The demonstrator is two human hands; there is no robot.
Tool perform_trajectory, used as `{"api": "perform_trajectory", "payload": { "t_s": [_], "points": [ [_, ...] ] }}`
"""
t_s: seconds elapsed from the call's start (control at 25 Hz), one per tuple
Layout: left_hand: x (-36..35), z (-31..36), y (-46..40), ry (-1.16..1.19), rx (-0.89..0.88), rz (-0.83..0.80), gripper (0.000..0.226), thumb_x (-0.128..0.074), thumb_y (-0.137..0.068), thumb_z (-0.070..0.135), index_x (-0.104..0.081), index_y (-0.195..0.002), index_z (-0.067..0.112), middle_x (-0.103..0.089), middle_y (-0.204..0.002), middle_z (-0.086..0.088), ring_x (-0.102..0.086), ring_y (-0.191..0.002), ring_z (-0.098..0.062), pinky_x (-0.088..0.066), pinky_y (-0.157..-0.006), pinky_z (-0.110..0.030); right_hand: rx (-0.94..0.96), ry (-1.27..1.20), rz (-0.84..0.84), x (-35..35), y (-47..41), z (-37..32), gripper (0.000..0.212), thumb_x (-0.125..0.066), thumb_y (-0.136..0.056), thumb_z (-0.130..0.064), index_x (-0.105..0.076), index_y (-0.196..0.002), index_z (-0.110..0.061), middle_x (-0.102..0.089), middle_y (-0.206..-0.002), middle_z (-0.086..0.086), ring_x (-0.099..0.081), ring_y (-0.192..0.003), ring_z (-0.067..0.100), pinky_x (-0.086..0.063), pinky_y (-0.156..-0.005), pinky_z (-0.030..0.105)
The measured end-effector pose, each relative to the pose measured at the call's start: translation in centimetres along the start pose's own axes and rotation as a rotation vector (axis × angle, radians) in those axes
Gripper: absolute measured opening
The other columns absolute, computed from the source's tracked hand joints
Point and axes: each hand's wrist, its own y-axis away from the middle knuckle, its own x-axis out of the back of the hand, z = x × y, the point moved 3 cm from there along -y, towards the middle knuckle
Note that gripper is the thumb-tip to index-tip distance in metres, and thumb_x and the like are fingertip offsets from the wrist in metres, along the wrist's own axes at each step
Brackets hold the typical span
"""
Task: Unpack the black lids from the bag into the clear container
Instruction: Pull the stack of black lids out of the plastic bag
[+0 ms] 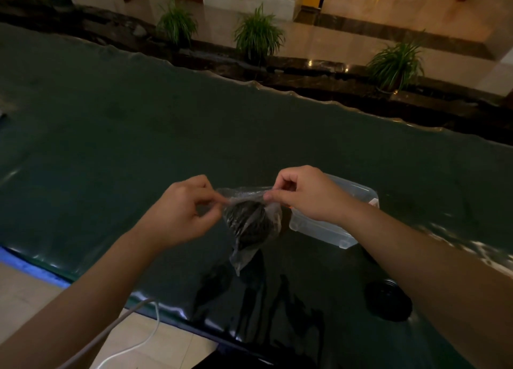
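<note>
Right now my left hand (181, 211) and my right hand (306, 195) both pinch the top edge of the clear plastic bag (251, 221), thumb against forefinger on each side, with the mouth of the bag stretched between them. My other fingers are curled in, so I cannot see the pinch points cleanly; the film bunches around my fingertips and hides them. The bag hangs in the air above the dark green table cover (138, 118), its lower corner drooping to a point. Inside it sits a dark mass, the black lids (248, 223), but the light is dim and the wrinkled plastic blurs them, so I cannot count them or tell how they lie.

Just behind my right hand stands the clear container (327, 230), open on top. My wrist covers much of it and I cannot make out what it holds; only a small orange patch shows at its far edge. Near my right forearm a round black disc (388, 300) lies flat on the cover, well apart from the bag. A white cable (133, 329) runs over the pale floor at lower left. Potted plants (256, 34) stand along the far ledge.
</note>
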Motion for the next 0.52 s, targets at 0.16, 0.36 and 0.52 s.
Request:
{"api": "perform_trajectory", "payload": {
  "t_s": [0.16, 0.36, 0.52],
  "points": [
    [-0.7, 0.6, -0.6, -0.113, 0.126, 0.036, 0.043, -0.063, -0.092, 0.043, -0.076, -0.062, 0.015, -0.059, -0.063, 0.003, -0.060, -0.055, -0.017, -0.051, -0.059, -0.033, -0.007, -0.006, 0.061, -1.2, 0.4, 0.3, 0.029, -0.063, -0.099, -0.040, -0.064, -0.073, -0.027, -0.064, -0.066, -0.006, -0.061, -0.058, 0.006, -0.052, -0.060, 0.032],
    [-1.6, 0.6, -1.0, -0.207, 0.288, -0.166, 0.009, -0.077, -0.083, 0.024, -0.083, -0.089, 0.028, -0.063, -0.084, 0.007, -0.069, -0.087, -0.023, -0.053, -0.081, -0.032, -0.070, -0.134, 0.032, -2.5, 1.3, 1.0, 0.009, -0.073, -0.094, -0.024, -0.067, -0.087, -0.021, -0.077, -0.076, 0.002, -0.076, -0.068, 0.013, -0.065, -0.070, 0.039],
    [-2.7, 1.3, -0.2, -0.225, 0.227, -0.346, 0.033, -0.063, -0.086, 0.006, -0.075, -0.102, 0.033, -0.046, -0.097, 0.005, -0.064, -0.082, -0.027, -0.053, -0.077, -0.040, 0.096, 0.119, -0.023, -2.3, 1.8, 0.4, 0.021, -0.062, -0.096, -0.006, -0.073, -0.089, -0.023, -0.067, -0.081, -0.006, -0.066, -0.076, 0.012, -0.054, -0.071, 0.032]
  ]
}}
